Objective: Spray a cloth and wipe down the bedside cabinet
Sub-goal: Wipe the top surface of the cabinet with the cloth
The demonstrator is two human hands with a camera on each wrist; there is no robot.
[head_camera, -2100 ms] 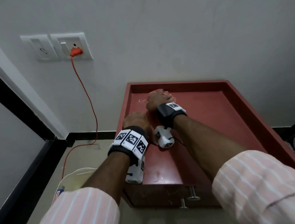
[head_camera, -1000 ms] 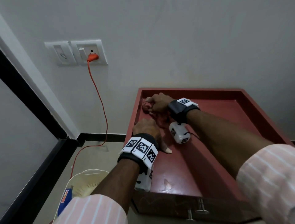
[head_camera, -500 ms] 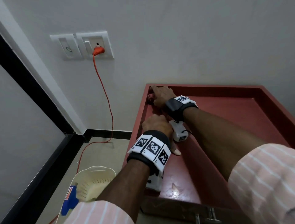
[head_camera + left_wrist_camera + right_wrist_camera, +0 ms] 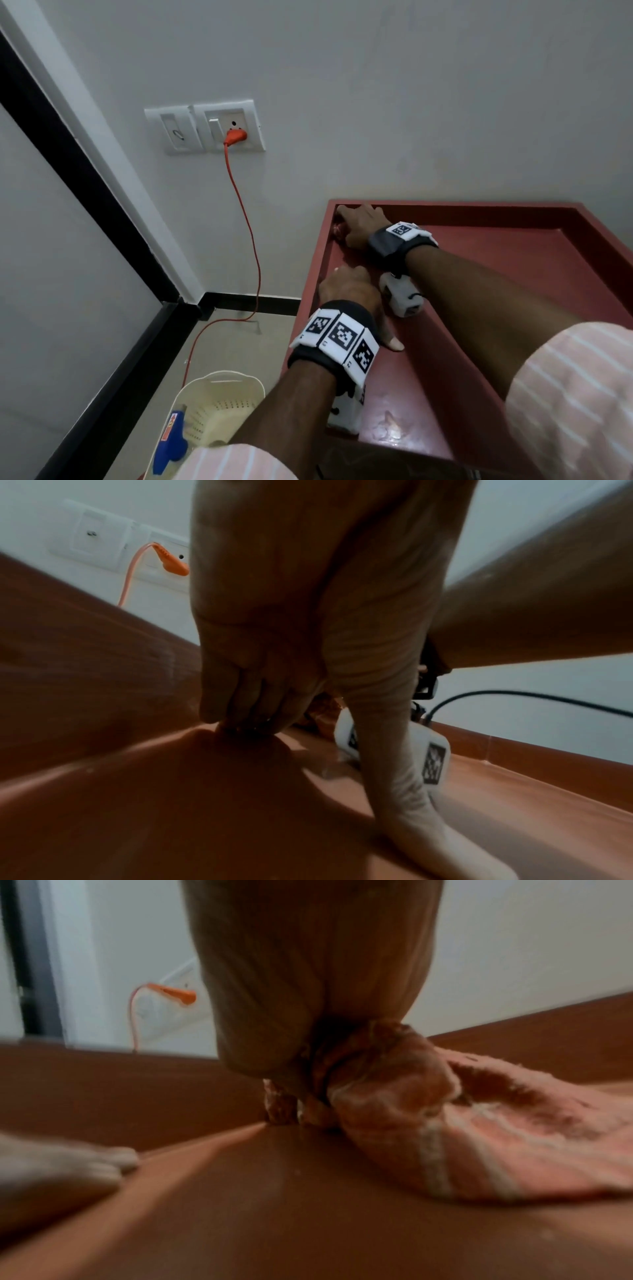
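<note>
The red-brown bedside cabinet (image 4: 513, 274) has a raised rim round its top. My right hand (image 4: 359, 222) is in the far left corner of the top and grips a bunched pink cloth (image 4: 496, 1137), pressing it into the corner. Only a scrap of the cloth (image 4: 337, 229) shows under that hand in the head view. My left hand (image 4: 349, 287) rests on the top by the left rim, fingertips (image 4: 240, 712) down against the rim wall, thumb stretched flat, holding nothing. A blue spray bottle (image 4: 169, 445) lies on the floor at the cream basket (image 4: 219, 401).
An orange cable (image 4: 246, 219) hangs from a wall socket (image 4: 233, 126) left of the cabinet and trails on the floor. A black-framed panel (image 4: 85, 171) stands at the far left. The wall runs close behind the cabinet.
My right hand has slid the cloth from the middle of the top's far side into the far left corner. My left hand stays by the left rim.
</note>
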